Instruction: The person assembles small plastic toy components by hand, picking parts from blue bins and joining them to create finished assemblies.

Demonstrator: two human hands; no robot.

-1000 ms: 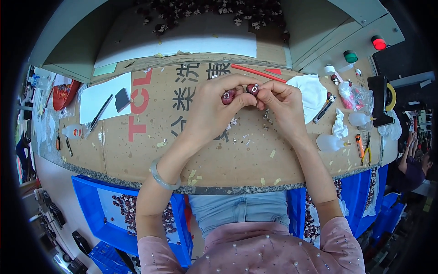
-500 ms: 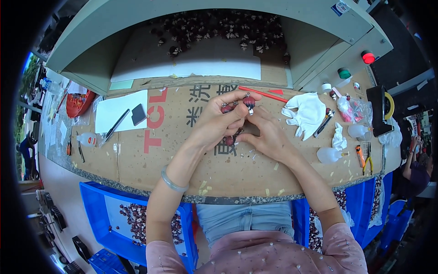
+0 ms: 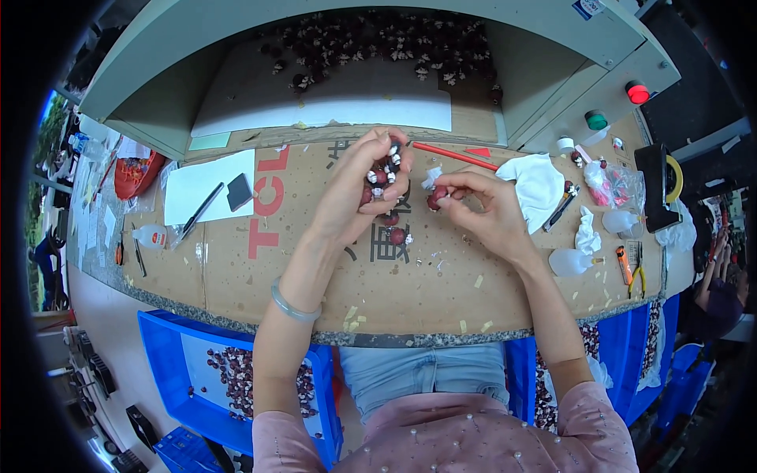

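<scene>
My left hand [image 3: 352,180], curled above the cardboard, cups several small round dark-red figures with white parts [image 3: 383,172]. To its right, my right hand [image 3: 490,211] pinches one dark-red figure [image 3: 434,199] between thumb and fingertips, with a white bit showing at its top. What that white bit is, I cannot make out. Just below the left hand, a loose dark-red figure [image 3: 397,236] lies on the cardboard [image 3: 300,292], with another close by. A red pencil-like stick [image 3: 453,156] lies beyond my hands.
A grey hooded booth [image 3: 544,94] holds a heap of dark-red figures [image 3: 378,43]. White gloves [image 3: 532,189], plastic bottles [image 3: 569,262], pliers [image 3: 637,276] and an orange cutter [image 3: 624,266] lie right. A pen [image 3: 203,210] rests on white paper [image 3: 185,185]. Blue crates [image 3: 162,355] stand below the table edge.
My hands have moved apart. The left has turned, showing several figures in its palm; the right has moved right with one figure in a pinch.
</scene>
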